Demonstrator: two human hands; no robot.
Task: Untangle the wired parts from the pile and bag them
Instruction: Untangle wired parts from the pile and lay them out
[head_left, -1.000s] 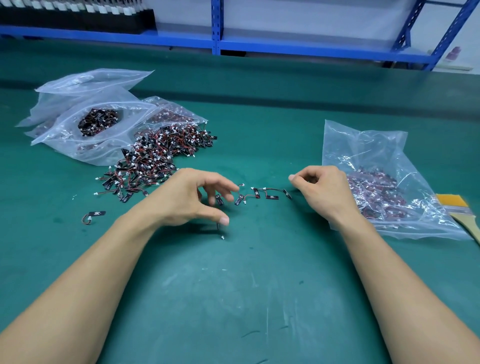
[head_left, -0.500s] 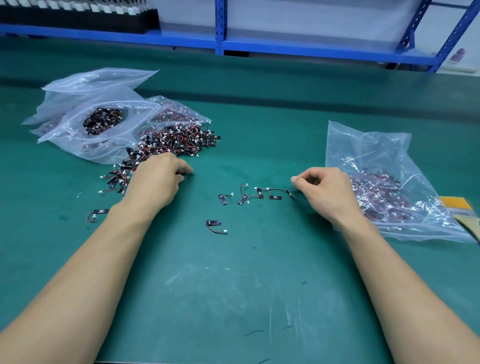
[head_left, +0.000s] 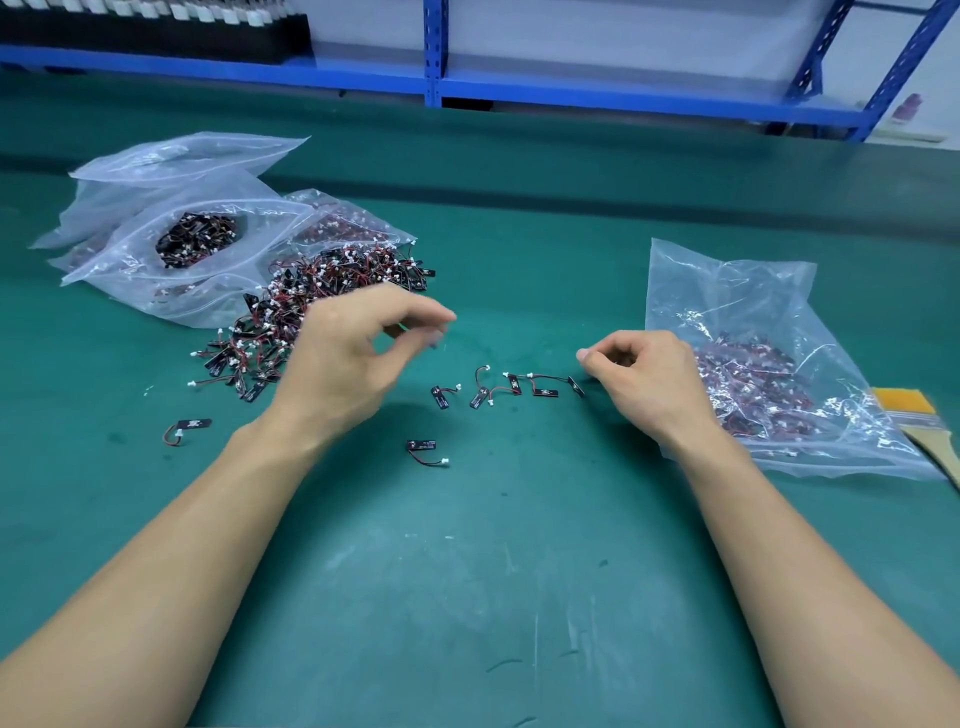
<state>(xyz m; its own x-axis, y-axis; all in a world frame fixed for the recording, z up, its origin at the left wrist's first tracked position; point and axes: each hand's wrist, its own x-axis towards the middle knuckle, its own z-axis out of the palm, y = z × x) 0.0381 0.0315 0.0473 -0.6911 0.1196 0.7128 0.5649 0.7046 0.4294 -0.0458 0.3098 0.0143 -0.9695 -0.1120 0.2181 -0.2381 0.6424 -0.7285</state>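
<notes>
Key relation: the row of loose parts (head_left: 511, 387) lies on the counter (head_left: 467, 571) between my two grips. It runs side to side, with its right end just below the right grip's fingertips.
Nearer grip: the right grip (head_left: 641, 376); the left grip (head_left: 353, 358) is farther from the row, up and to its left.
Left grip: raised, with thumb and forefinger drawn close. It is blurred, so I cannot tell whether a part is between them.
Right grip: fingers curled in, thumb against forefinger. I cannot tell whether it pinches a wire end.
Pile (head_left: 317, 301): just behind the left grip and partly hidden by it.
Bag (head_left: 753, 322): immediately right of the right grip, already holding parts.
Next move, my guess: the right grip gathers the row and sweeps it right into that bag.
</notes>
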